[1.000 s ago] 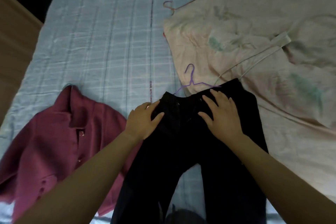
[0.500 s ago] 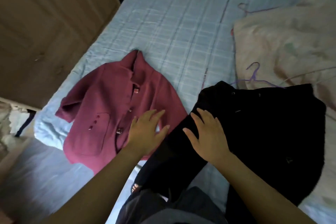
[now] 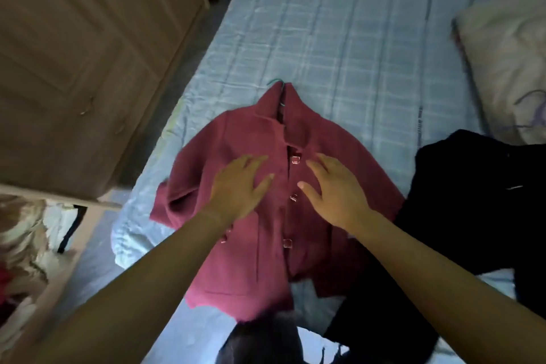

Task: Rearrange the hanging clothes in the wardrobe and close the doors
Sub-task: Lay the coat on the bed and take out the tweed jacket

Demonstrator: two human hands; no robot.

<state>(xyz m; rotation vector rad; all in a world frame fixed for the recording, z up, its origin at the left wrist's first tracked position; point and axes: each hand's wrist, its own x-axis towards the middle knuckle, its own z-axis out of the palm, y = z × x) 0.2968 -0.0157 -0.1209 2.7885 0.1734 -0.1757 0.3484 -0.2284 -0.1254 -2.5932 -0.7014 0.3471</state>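
Left grip [image 3: 239, 186] and right grip [image 3: 336, 195] are both open, fingers straight and spread, holding nothing. They lie over the chest of the maroon jacket [image 3: 257, 233], one on each side of its row of buttons [image 3: 295, 160]. I cannot tell whether the palms press the cloth or hover just above it. The jacket lies front-up on the bed [image 3: 339, 38], collar pointing away, and a teal hanger hook [image 3: 277, 83] pokes out of the neck. A black garment [image 3: 472, 201] lies just beside it on the right and seems to overlap its hem, while a pale floral garment [image 3: 502, 53] sits further up the bed on that side. The wardrobe [image 3: 82, 68] stands at the left, near the bed's edge; whether its doors are open is not clear from this angle. By my reading, the step in hand is readying this jacket for hanging, so the task is well short of done. The next move probably calls for one grip to take the hanger hook at the collar, lift so the jacket drops straight without slipping off, and then carry it left to the wardrobe.
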